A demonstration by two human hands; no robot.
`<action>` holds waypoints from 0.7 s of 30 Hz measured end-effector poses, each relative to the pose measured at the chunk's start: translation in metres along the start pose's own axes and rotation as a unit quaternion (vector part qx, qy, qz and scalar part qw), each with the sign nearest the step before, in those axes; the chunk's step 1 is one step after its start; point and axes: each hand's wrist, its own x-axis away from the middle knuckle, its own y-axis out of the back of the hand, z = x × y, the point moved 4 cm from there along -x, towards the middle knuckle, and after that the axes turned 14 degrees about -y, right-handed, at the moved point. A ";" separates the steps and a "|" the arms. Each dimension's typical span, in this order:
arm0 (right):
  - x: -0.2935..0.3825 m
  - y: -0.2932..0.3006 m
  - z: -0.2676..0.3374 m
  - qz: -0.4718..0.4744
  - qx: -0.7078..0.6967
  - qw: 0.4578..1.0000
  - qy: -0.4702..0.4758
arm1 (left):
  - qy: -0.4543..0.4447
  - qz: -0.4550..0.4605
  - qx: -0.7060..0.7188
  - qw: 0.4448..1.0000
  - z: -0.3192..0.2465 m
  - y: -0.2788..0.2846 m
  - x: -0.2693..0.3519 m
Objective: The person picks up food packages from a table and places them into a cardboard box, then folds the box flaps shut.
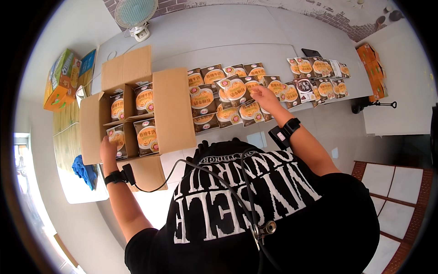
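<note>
An open cardboard box (173, 111) stands to the left, its inside split by cardboard dividers (129, 102) with brown-and-orange milk pouches upright in the compartments. My left hand (108, 150) is at the left edge of the near-left pouch (118, 139); its fingertips are partly hidden, so a grip cannot be made out. Over the rows of pouches on the table, my right hand (266, 98) pinches the right side of a milk pouch (233, 89), which overlaps those beneath it. More pouches (251, 111) lie flat in overlapping rows between box and hand.
Farther right lie more pouches (321, 66) and a dark-fronted one (304, 89), with a black phone (311, 52) behind. A fan (137, 17) stands at the back left. Printed cartons (63, 82) and a blue cloth (84, 172) are left of the box. A cable (202, 166) crosses my shirt.
</note>
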 end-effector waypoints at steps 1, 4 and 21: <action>-0.012 -0.008 -0.014 0.008 0.005 1.000 -0.005 | -0.028 -0.040 0.089 0.995 0.007 -0.003 0.008; -0.030 -0.019 -0.041 0.019 -0.048 0.998 -0.030 | -0.057 -0.102 0.360 0.926 0.003 -0.008 0.013; -0.050 -0.028 -0.029 0.101 0.136 0.985 -0.023 | -0.018 -0.073 0.717 0.693 -0.235 0.051 0.079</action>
